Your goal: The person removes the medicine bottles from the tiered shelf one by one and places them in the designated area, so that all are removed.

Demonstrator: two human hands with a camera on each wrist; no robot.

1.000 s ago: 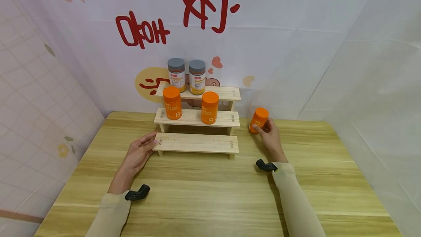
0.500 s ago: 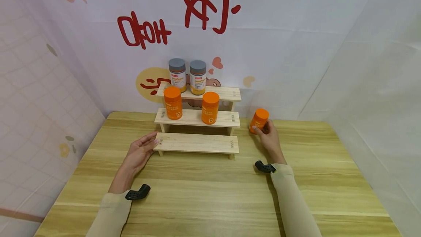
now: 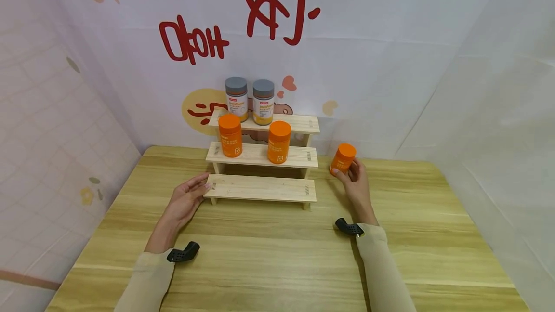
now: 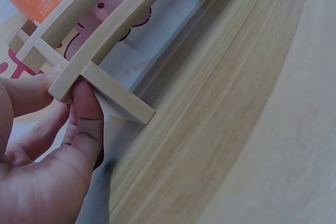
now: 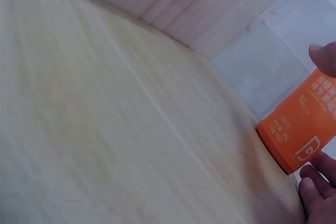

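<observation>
My left hand (image 3: 184, 201) is at the left end of a three-step wooden shelf (image 3: 260, 188), its thumb and fingers pinching the end of the lowest board, as the left wrist view shows. To the right of the shelf, my right hand (image 3: 358, 184) grips an orange bottle (image 3: 343, 158) with an orange lid. In the right wrist view, fingers curl around this bottle (image 5: 302, 121), whose base is right at the tabletop. Two similar orange bottles, a left one (image 3: 230, 136) and a right one (image 3: 279, 142), stand upright on the middle step.
Two grey-lidded bottles, one (image 3: 236, 100) left of the other (image 3: 263, 102), stand on the top step. Behind the shelf hangs a white printed backdrop (image 3: 368, 61). The wood-grain table (image 3: 269, 254) extends in front of the shelf and to both sides.
The head view has shifted slightly. My right wrist and forearm have moved a little toward the front while the hand keeps its grip on the orange bottle. My left hand stays on the shelf.
</observation>
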